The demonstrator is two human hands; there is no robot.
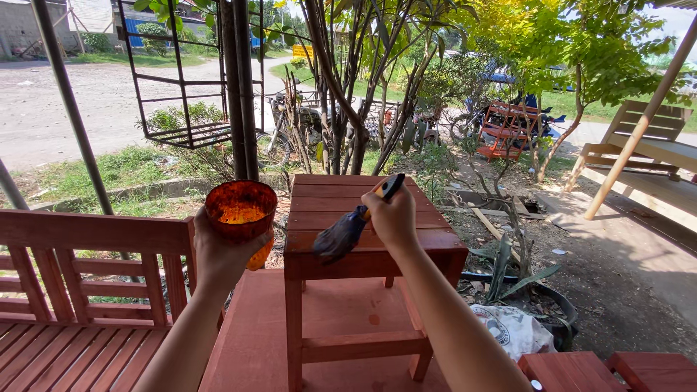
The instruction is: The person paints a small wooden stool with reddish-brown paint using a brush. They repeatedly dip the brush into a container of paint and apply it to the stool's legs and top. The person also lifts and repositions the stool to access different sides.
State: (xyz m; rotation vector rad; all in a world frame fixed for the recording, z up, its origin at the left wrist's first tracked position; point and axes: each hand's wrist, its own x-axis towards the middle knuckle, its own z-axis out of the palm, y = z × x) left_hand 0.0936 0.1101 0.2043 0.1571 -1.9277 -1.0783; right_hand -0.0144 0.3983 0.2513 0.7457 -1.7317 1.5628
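My left hand point(221, 255) holds up an orange, stain-smeared cup point(241, 213) at the left of a small red-brown wooden table point(327, 203). My right hand point(393, 218) grips a paintbrush point(353, 225) by its yellow-and-black handle. The dark bristles point down and left, over the near edge of the slatted tabletop. The table stands on a red-brown painted surface point(247, 341).
A red-brown slatted bench point(80, 290) stands at the left. Dark metal posts point(239, 87) and thin tree trunks point(341, 94) rise behind the table. A white printed sack point(512, 330) lies at the right beside red-brown wood pieces point(610, 370). Pale unpainted furniture point(653, 145) is far right.
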